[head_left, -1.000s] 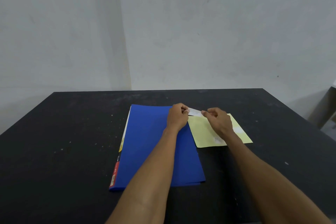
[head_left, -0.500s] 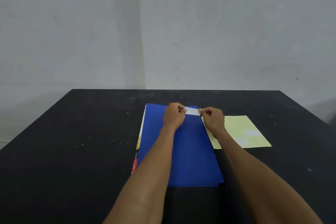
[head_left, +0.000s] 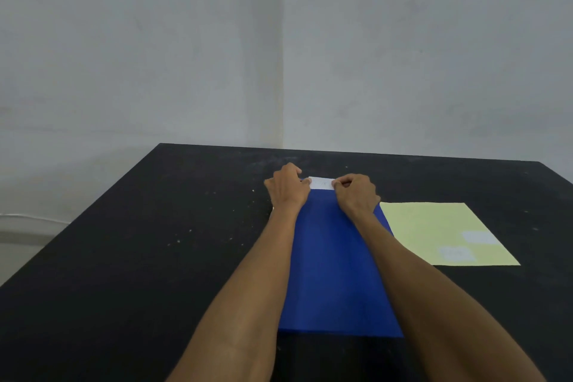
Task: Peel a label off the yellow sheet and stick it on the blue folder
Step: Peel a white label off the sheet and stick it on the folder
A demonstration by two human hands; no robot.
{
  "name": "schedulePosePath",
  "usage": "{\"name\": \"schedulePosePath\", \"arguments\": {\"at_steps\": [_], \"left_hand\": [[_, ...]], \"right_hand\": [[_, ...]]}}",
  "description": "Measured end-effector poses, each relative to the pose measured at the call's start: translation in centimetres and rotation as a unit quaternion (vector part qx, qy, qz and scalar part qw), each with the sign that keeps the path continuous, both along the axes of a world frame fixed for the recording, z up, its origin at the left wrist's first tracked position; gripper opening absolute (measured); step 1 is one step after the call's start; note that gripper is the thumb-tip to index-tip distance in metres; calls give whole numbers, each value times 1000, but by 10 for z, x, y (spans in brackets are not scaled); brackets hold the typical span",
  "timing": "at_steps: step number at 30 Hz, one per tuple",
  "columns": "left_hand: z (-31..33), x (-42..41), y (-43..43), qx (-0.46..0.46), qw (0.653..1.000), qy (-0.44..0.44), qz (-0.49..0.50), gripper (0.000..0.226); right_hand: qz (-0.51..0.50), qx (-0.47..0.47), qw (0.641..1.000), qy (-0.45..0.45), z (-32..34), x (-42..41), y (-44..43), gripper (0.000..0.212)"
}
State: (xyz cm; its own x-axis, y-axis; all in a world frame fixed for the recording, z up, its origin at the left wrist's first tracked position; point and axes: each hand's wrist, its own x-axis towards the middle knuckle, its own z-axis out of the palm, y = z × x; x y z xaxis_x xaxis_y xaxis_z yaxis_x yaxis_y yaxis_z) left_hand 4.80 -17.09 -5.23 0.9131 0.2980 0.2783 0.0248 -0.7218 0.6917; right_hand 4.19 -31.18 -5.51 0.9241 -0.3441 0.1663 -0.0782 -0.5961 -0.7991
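Observation:
A blue folder (head_left: 335, 260) lies lengthwise on the black table, between my forearms. A small white label (head_left: 322, 183) sits at the folder's far edge. My left hand (head_left: 288, 187) pinches the label's left end and my right hand (head_left: 356, 192) pinches its right end, holding it stretched flat. Whether the label touches the folder I cannot tell. The yellow sheet (head_left: 434, 226) lies to the right of the folder with two pale labels (head_left: 479, 237) on its near part.
The black table (head_left: 155, 257) is speckled with white flecks and ends at a far edge close to a pale wall corner. Its left edge runs diagonally toward me.
Both hands have carried the label leftward from above the yellow sheet to the far edge of the blue folder. The view has swung left, so the sheet now appears further right.

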Motion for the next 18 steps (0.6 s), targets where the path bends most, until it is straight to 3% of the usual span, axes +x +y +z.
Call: {"name": "schedulePosePath", "arguments": {"at_steps": [9, 13, 18], "left_hand": [[2, 9, 34, 31, 998, 9, 48, 7], [-4, 15, 40, 49, 997, 8, 58, 7], [-7, 25, 43, 86, 994, -5, 67, 9]], "right_hand": [[18, 33, 999, -7, -3, 18, 37, 3], [8, 43, 999, 5, -6, 22, 47, 23], [-17, 49, 999, -4, -9, 29, 55, 29]]}}
